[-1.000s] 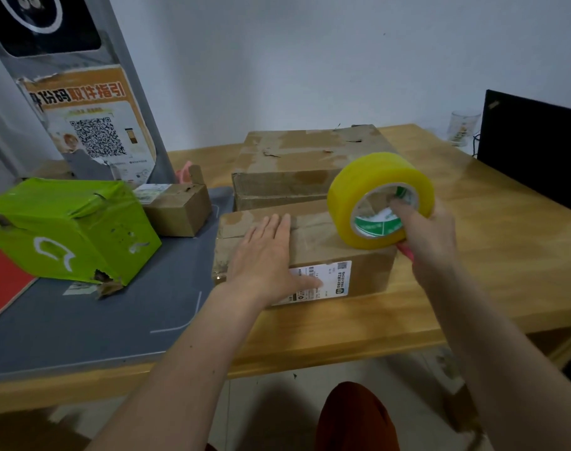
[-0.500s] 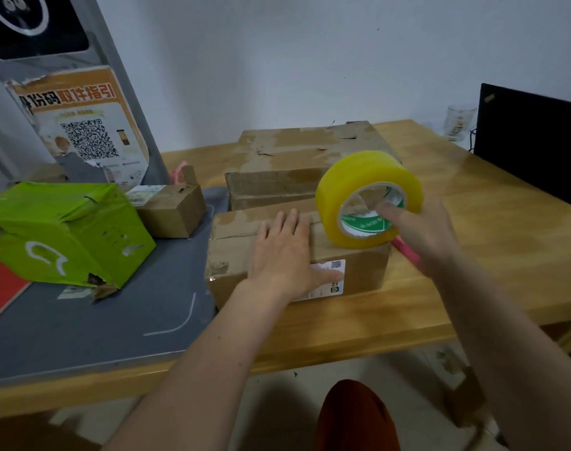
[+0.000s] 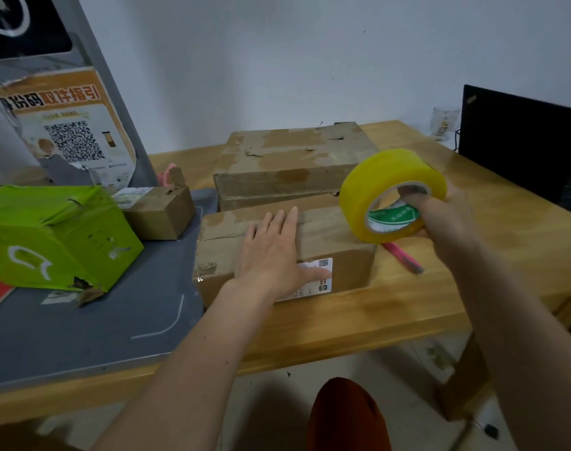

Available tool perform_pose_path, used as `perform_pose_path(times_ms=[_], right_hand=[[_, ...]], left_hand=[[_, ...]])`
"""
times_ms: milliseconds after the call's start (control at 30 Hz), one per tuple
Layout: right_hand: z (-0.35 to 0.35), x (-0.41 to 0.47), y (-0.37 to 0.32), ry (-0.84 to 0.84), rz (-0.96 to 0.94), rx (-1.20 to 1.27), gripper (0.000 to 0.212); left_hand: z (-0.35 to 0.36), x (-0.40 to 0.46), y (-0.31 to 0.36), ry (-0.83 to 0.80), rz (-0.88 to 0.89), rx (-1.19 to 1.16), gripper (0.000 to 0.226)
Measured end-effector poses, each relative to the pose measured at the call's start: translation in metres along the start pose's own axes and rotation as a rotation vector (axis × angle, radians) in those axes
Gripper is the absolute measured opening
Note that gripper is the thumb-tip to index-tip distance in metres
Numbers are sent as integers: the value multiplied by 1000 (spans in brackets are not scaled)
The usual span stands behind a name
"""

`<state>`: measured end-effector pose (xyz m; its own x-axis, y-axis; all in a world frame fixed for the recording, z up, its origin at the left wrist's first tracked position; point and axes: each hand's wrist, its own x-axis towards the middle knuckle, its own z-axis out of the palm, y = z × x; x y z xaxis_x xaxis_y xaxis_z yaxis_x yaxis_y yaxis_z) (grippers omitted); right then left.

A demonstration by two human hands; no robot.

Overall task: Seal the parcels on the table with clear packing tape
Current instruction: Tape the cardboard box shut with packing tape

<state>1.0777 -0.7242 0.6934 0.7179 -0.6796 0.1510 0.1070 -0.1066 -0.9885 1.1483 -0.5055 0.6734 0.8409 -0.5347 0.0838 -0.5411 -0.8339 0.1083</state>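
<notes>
Head view: left hand point(image 3: 272, 255) lies flat, fingers straight, pressing the top of the near box point(image 3: 336, 252) at the table's point(image 3: 408, 307) front edge. Right hand point(image 3: 447, 222) grasps the tape roll point(image 3: 391, 177), thumb through its core, raised over the box's right end. A second box point(image 3: 290, 164) stands directly behind.

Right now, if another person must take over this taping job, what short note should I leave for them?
Left hand: flat on top of the near cardboard box, pressing it down.
Right hand: holds the yellow-looking tape roll above the box's right end, fingers through its core.
Larger cardboard box lies just behind; small brown box and green parcel sit on the grey mat to the left. A pink tool lies on the table right of the near box.
Done: no fresh tape strip visible.
Left: tape the near box's seam, then the others.
</notes>
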Motion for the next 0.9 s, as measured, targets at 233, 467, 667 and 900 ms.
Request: perform_pose_path(times_ms=[233, 467, 667, 900], right_hand=[[12, -8, 29, -99, 301, 389, 56], [12, -7, 26, -123, 389, 394, 49], [7, -22, 29, -141, 492, 513, 54], [56, -46, 23, -238, 539, 615, 42]], left_hand=[[-1, 0, 1, -15, 8, 25, 119], [-7, -3, 3, -6, 11, 56, 126], [-37, -6, 16, 57, 92, 293, 119], [-55, -29, -27, -34, -18, 268, 121]])
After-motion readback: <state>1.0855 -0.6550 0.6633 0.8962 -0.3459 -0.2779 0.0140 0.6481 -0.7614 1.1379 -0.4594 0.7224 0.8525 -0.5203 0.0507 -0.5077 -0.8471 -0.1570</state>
